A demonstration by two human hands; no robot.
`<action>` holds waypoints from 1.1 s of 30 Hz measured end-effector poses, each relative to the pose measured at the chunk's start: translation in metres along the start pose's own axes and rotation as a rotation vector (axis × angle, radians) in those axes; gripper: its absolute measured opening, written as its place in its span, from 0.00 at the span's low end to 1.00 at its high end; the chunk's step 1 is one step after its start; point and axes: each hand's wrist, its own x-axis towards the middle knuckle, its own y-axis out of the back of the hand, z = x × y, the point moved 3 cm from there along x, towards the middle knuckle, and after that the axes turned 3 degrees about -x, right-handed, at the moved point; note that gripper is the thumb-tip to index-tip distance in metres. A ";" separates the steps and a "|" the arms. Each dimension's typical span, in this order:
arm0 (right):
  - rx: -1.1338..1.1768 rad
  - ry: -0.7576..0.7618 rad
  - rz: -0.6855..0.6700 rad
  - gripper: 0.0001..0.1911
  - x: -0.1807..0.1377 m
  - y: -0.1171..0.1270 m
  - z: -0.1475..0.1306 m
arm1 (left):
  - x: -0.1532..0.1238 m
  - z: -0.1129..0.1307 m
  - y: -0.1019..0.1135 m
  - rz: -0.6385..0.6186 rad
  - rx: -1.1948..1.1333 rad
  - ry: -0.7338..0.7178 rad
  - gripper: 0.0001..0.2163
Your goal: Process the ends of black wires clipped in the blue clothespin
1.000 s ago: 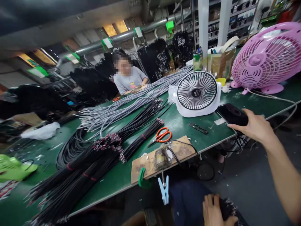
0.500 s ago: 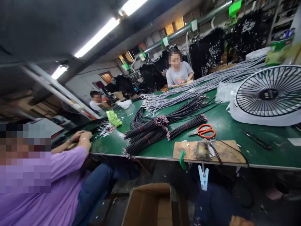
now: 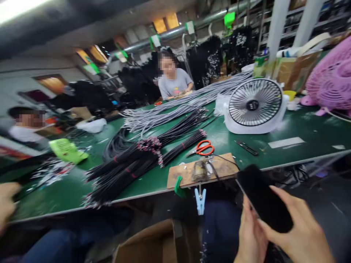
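Observation:
A smartphone point(image 3: 264, 199) with a dark screen is held tilted at the lower right, off the front edge of the bench. My right hand point(image 3: 304, 228) grips it round the lower part, fingers on its right edge and thumb at the lower left. Against its left edge rests my left hand point(image 3: 251, 233), closed along the side; some of its fingers are hidden behind the phone. Left of the hands, a wooden board point(image 3: 225, 164) on the bench carries a small motor-like device point(image 3: 200, 171). A blue clothes peg point(image 3: 200, 201) hangs from its shaft.
Bundled black cables point(image 3: 123, 175) and grey cables point(image 3: 164, 113) cover the green bench point(image 3: 285, 153). Orange-handled scissors point(image 3: 204, 147), thread snips point(image 3: 246, 147), a white fan point(image 3: 253, 106) and a pink fan point(image 3: 331, 80) stand around. An open cardboard box point(image 3: 148, 241) sits below. Co-workers are left and opposite.
The view has swung right, bringing the pink fan in and most of the left co-worker out. Both my hands have come up holding the smartphone; before, only part of one hand showed at the bottom.

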 end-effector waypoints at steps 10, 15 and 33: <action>0.325 -0.194 -0.402 0.31 -0.027 0.002 0.016 | -0.009 0.029 0.017 0.259 -0.098 0.028 0.15; 0.337 -0.233 -0.519 0.47 -0.029 0.000 0.016 | -0.011 0.033 0.010 0.240 -0.071 0.039 0.16; 0.738 -0.467 -0.277 0.24 -0.011 -0.029 0.006 | -0.030 0.027 0.016 0.305 0.120 0.025 0.15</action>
